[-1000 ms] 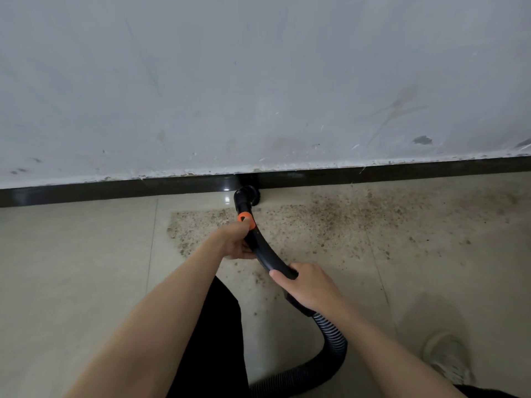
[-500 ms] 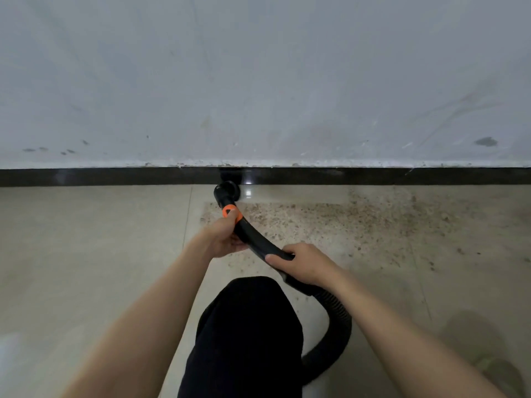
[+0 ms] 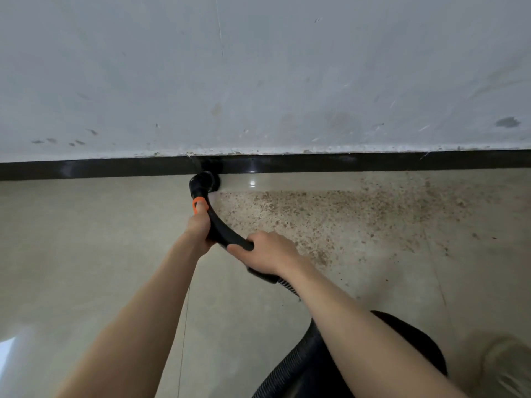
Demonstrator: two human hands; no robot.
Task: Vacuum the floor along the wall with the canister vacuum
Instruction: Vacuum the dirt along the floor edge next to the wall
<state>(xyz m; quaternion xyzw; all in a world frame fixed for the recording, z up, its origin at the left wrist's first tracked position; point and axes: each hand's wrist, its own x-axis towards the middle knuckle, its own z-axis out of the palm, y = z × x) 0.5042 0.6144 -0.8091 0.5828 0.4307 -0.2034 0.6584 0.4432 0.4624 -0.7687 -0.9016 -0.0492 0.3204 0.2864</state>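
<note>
The vacuum nozzle (image 3: 204,181) now sits against the black baseboard (image 3: 373,163) at the foot of the wall, farther left along the dirt patch than half a second ago; a clean strip of tile has opened between the baseboard and the upper edge of the debris, and the dark trouser leg (image 3: 408,349) that filled the lower centre now lies at the lower right under your right forearm. Count one nozzle, one curved black wand (image 3: 222,229), one orange collar (image 3: 198,203), one ribbed hose (image 3: 290,366), and two hands. The wand is glossy black plastic, bowed from the nozzle down and to the right, with the orange collar just behind the nozzle; the hose emerges below your right wrist, shows light-and-dark ribbing there, and runs off the bottom edge. Your left hand (image 3: 198,228) is wrapped around the wand just below the orange collar, fingers curled on it. Your right hand (image 3: 265,252) grips the wand's lower end, thumb and fingers closed round it. The brown debris (image 3: 330,216) speckles the beige tiled floor (image 3: 86,239) to the right of the nozzle, thinning toward the right edge. Above, the grey-white wall (image 3: 258,76) carries scuffs and several dark marks. A blurred pale shape, perhaps a shoe (image 3: 508,366), shows at the lower right corner.
</note>
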